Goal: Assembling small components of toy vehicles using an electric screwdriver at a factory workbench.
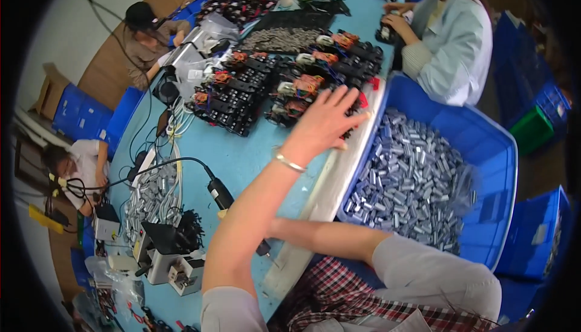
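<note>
My left hand (330, 117), with a bracelet at the wrist, reaches over the near right end of a group of small black chassis units (296, 93) with orange wiring. Its fingers are spread, and it holds nothing that I can see. My right arm crosses behind the left forearm, which hides most of my right hand (272, 228). That hand is around a black corded electric screwdriver (219, 193), tilted with its tip toward the table's near edge. A second cluster of chassis units (233, 99) stands just left of the first.
A blue bin (511, 168) of silvery metal cylinders (411, 180) stands against the table edge on my right. Left on the blue table (206, 144) are a small machine (166, 253), a metal-parts pile (151, 199) and cables. A co-worker (451, 41) sits at the far right; others sit left.
</note>
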Demonstrator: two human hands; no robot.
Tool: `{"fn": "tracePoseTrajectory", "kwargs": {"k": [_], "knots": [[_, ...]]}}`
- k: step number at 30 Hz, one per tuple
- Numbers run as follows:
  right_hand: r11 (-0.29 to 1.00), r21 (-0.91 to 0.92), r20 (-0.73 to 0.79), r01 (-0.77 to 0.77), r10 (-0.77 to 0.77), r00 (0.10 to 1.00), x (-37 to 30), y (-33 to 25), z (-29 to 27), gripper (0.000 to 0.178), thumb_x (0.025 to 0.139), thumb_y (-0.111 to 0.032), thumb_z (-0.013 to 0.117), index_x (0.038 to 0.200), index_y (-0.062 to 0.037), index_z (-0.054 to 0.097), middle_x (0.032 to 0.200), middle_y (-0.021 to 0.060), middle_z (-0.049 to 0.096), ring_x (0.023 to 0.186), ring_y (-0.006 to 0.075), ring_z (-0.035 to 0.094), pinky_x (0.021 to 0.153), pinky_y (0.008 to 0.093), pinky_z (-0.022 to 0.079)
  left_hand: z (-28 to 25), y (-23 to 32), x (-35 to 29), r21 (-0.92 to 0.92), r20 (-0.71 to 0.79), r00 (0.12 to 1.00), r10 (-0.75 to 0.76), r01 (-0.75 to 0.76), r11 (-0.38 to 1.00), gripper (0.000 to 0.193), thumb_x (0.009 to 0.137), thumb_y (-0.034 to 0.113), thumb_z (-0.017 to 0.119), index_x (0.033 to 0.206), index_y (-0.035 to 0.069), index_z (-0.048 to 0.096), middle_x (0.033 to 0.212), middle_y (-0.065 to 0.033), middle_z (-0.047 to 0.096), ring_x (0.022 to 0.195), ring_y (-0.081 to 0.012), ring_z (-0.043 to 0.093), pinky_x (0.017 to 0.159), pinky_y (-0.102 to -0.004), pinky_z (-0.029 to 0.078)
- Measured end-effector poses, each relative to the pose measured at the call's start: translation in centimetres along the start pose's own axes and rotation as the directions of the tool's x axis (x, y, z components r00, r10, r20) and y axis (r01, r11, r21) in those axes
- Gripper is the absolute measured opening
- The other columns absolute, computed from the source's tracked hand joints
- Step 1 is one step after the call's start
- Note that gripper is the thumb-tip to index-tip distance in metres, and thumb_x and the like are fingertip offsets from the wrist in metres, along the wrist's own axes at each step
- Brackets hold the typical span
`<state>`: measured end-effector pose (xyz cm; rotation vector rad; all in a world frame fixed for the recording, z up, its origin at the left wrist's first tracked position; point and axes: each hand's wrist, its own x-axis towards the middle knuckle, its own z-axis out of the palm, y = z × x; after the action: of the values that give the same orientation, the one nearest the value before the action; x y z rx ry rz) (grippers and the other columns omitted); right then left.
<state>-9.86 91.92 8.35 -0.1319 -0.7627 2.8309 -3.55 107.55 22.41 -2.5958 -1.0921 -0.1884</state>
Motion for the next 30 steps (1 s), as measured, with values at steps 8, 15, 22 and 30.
{"fn": "tracePoseTrajectory", "kwargs": {"k": [8,15,22,30], "knots": [[0.992,-0.014,0.112,-0.123,0.124,0.986,-0.5,-1.9,0.7,0.02,0.089,-0.029,0.048,0.091,-0.0111,0.054,0.083,-0.0046,0.053,0.074,0.0039,0.046,0.065,0.0256,0.039,3.0,-0.2,2.1,-0.055,-0.241,0.963,-0.121,0.111,0.992,0.031,0.064,0.015,0.063,0.089,0.008,0.046,0.099,-0.0143,0.046,0.087,-0.027,0.05,0.073,-0.0324,0.045],[0.971,0.013,0.102,-0.238,0.236,0.966,-0.3,-2.2,0.4,0.02,0.088,-0.027,0.049,0.095,-0.0093,0.054,0.087,-0.0026,0.055,0.073,0.0062,0.049,0.063,0.0272,0.041,2.9,1.2,2.3,0.184,-0.259,0.958,-0.121,0.172,0.968,0.022,0.066,0.005,0.054,0.087,0.007,0.046,0.101,-0.0198,0.048,0.09,-0.0294,0.049,0.079,-0.0368,0.042],[0.991,0.028,-0.072,-0.128,0.13,0.989,0.0,-0.6,0.2,0.024,0.085,-0.03,0.052,0.096,-0.0085,0.053,0.087,-0.0003,0.057,0.068,0.0098,0.051,0.058,0.0284,0.043,-0.4,-4.8,-0.6,0.028,-0.563,0.805,-0.187,0.245,0.969,0.009,0.073,0.006,0.053,0.081,0.005,0.049,0.092,-0.0144,0.051,0.082,-0.0271,0.055,0.071,-0.0336,0.047],[0.97,0.006,-0.035,-0.243,0.243,0.969,-1.2,-2.7,2.4,0.025,0.081,-0.032,0.056,0.089,-0.01,0.048,0.058,-0.0036,0.041,0.047,0.0067,0.04,0.044,0.0226,0.036,-11.8,-5.5,-9.9,-0.356,-0.793,0.3,-0.531,0.48,0.802,0.015,0.074,-0.005,0.049,0.085,0.004,0.054,0.098,-0.0115,0.059,0.075,-0.0207,0.06,0.068,-0.0286,0.047]]}}
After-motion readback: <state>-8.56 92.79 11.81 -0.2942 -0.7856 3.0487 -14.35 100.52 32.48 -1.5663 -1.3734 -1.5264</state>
